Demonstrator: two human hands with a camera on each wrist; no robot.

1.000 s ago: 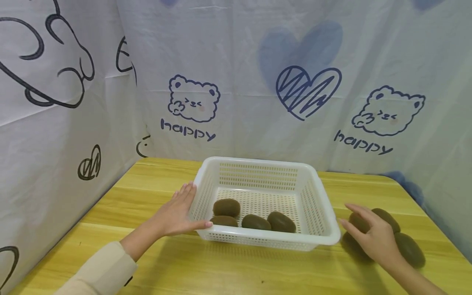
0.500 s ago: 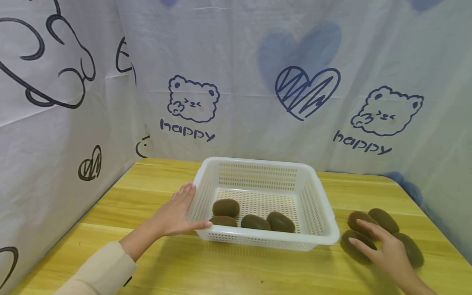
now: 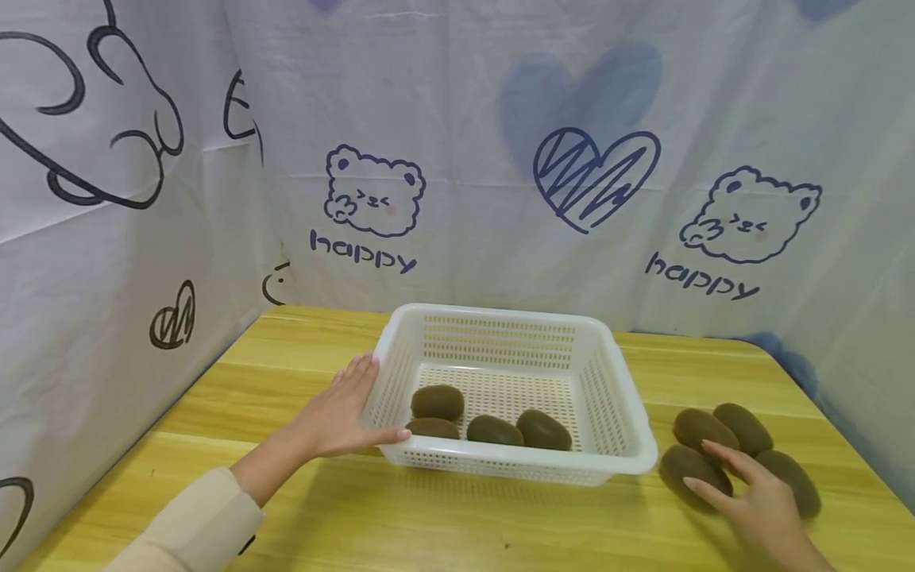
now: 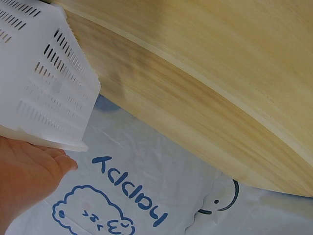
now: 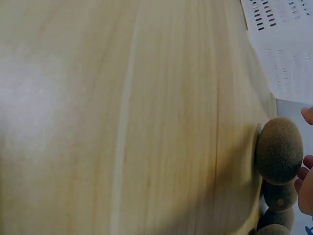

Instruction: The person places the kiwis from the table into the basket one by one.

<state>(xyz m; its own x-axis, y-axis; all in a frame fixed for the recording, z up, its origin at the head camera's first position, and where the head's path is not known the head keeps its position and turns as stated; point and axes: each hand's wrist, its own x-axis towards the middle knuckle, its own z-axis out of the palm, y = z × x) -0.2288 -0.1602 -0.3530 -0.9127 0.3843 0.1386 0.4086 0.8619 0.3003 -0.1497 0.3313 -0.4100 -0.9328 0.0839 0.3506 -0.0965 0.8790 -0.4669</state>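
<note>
A white slotted plastic basket [image 3: 629,413] stands on the wooden table with several brown kiwis [image 3: 493,429] inside. My left hand [image 3: 343,409] lies flat against the basket's left wall [image 4: 44,88], fingers straight, thumb along the front corner. Several more kiwis [image 3: 704,429] lie on the table right of the basket. My right hand [image 3: 750,496] hovers over them with fingers spread, its fingertips at the nearest kiwi [image 3: 689,469]; I cannot see a grip on it. In the right wrist view that kiwi [image 5: 279,152] fills the right edge with fingertips [image 5: 308,183] beside it.
The yellow wooden table [image 3: 429,524] is walled in by white printed cloth [image 3: 500,159] at the back and both sides. Bare tabletop lies in front of the basket and to its left.
My right hand has drawn back toward me and lowered, uncovering the far kiwis and settling by the nearest one. The left hand and basket have not moved.
</note>
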